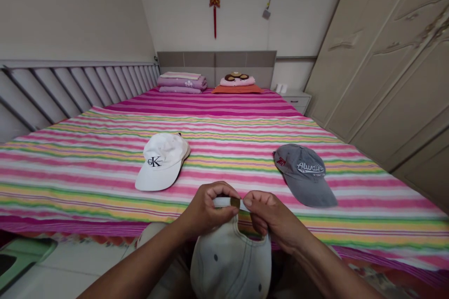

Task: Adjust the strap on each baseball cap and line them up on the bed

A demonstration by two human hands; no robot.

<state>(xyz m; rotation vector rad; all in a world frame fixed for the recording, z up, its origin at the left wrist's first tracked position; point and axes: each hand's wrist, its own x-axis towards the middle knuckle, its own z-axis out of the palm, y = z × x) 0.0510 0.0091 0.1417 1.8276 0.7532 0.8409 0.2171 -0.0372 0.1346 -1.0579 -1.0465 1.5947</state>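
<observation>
A light grey-green baseball cap [229,261] is held in front of me, its back opening facing up and away. Across that opening runs a pale strap with a brass-coloured buckle [235,202]. My left hand [212,208] is closed, pinching the strap at the buckle between thumb and fingers. On the other side my right hand [268,215] pinches the strap's end just right of the buckle. A white cap [163,159] with black "CK" letters lies on the bed to the left. To the right rests a dark grey cap [305,175] marked "Always".
The bed has a striped sheet [224,149]. Folded purple bedding [182,82] and a pink-and-orange pile [237,83] sit by the headboard [245,60]. A slatted rail [87,86] borders the left, a wardrobe [382,65] the right. A green object [31,254] stands on the floor at lower left.
</observation>
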